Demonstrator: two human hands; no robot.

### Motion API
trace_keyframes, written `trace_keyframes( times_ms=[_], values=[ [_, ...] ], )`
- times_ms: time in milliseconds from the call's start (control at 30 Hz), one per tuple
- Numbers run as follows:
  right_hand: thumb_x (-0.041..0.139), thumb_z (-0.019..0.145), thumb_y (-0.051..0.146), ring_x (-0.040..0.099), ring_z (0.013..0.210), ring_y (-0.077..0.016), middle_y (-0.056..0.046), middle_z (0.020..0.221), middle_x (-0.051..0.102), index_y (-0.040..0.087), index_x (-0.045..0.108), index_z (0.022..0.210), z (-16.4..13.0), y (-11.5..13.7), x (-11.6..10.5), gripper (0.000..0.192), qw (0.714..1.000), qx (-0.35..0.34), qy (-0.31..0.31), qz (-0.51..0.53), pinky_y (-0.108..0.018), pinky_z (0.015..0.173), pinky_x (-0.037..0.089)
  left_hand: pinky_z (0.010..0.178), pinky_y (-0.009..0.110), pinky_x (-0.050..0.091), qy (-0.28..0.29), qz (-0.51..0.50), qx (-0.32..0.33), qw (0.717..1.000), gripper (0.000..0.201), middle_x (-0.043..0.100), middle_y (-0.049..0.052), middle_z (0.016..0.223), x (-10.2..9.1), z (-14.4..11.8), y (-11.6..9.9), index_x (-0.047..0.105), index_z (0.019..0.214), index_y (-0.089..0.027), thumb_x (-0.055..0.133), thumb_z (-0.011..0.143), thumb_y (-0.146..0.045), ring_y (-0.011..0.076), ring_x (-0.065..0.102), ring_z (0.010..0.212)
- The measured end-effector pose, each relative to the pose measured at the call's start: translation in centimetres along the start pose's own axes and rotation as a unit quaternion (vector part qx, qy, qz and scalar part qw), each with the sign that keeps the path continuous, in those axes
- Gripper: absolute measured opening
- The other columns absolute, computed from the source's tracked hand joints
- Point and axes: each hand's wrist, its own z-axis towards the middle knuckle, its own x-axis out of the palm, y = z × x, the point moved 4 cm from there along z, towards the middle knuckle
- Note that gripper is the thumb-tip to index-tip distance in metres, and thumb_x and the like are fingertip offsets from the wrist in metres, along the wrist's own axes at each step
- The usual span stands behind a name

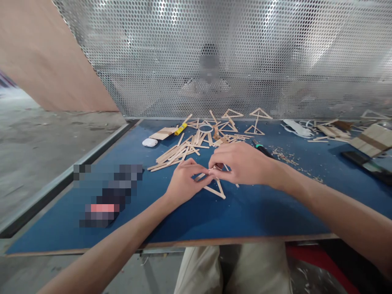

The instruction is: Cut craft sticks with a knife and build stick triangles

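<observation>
My left hand [183, 180] and my right hand [241, 163] meet over the blue tabletop [245, 212], both pinching a small triangle of wooden sticks [218, 190]. The fingertips touch at the triangle's upper corner; its lower corner rests on the table. Just behind my hands lies a loose heap of wooden sticks [180, 152]. Several finished stick triangles [255, 130] lie farther back near the mesh wall.
A perforated metal screen [214, 57] closes the far side of the table. A white earbud case [150, 142], a yellow glue tube [181, 128], a dark tool with a green band [261, 149], wood shavings [283, 155], a phone [366, 163] and stacked wood pieces [372, 139] lie around.
</observation>
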Motion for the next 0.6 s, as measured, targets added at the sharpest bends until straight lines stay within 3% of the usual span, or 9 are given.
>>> trace_keyframes(
  times_ms=[133, 267, 400, 467, 600],
  values=[
    [0.064, 0.095, 0.024, 0.065, 0.074, -0.0149, -0.001, 0.083, 0.074, 0.021, 0.075, 0.090, -2.0, -1.0, -2.7, 0.012, 0.998, 0.028, -0.026, 0.043, -0.030, 0.067, 0.046, 0.069, 0.029, 0.048, 0.002, -0.030, -0.013, 0.999, 0.019, 0.077, 0.002, 0.081, -0.8, -0.3, -0.1, 0.082, 0.091, -0.029, 0.072, 0.087, -0.044, 0.0175, 0.058, 0.069],
    [0.067, 0.095, 0.039, 0.063, 0.061, -0.0127, 0.001, 0.081, 0.076, 0.027, 0.077, 0.095, -6.3, -3.6, -3.8, 0.016, 0.978, 0.155, -0.097, 0.095, -0.028, 0.057, 0.048, 0.066, 0.027, 0.050, 0.020, -0.063, -0.087, 0.994, 0.023, 0.079, 0.002, 0.089, -2.2, -1.4, 0.6, 0.082, 0.089, -0.028, 0.070, 0.088, -0.048, 0.0157, 0.061, 0.065],
    [0.066, 0.094, 0.043, 0.066, 0.058, -0.0145, 0.000, 0.069, 0.071, 0.024, 0.074, 0.093, -10.9, -5.6, -0.6, 0.021, 0.927, 0.275, -0.163, 0.195, -0.028, 0.055, 0.053, 0.074, 0.028, 0.055, 0.056, -0.055, -0.123, 0.989, 0.028, 0.080, 0.002, 0.091, -3.2, -2.5, 1.6, 0.081, 0.087, -0.026, 0.068, 0.088, -0.051, 0.0187, 0.069, 0.075],
    [0.062, 0.096, 0.042, 0.067, 0.061, -0.0159, -0.001, 0.072, 0.072, 0.022, 0.071, 0.094, -12.2, -5.6, 1.6, 0.022, 0.912, 0.298, -0.169, 0.225, -0.029, 0.059, 0.055, 0.077, 0.027, 0.055, 0.075, -0.050, -0.121, 0.989, 0.029, 0.080, 0.002, 0.093, -3.2, -2.8, 2.0, 0.080, 0.089, -0.027, 0.067, 0.089, -0.052, 0.0199, 0.071, 0.081],
    [0.060, 0.097, 0.041, 0.070, 0.078, -0.0192, -0.003, 0.091, 0.076, 0.024, 0.072, 0.091, -12.7, -4.9, 4.2, 0.021, 0.939, 0.282, -0.121, 0.158, -0.031, 0.065, 0.053, 0.079, 0.025, 0.052, 0.107, -0.002, -0.081, 0.991, 0.026, 0.079, 0.001, 0.095, -2.7, -3.0, 2.2, 0.079, 0.091, -0.028, 0.065, 0.091, -0.050, 0.0198, 0.073, 0.088]
  ],
)
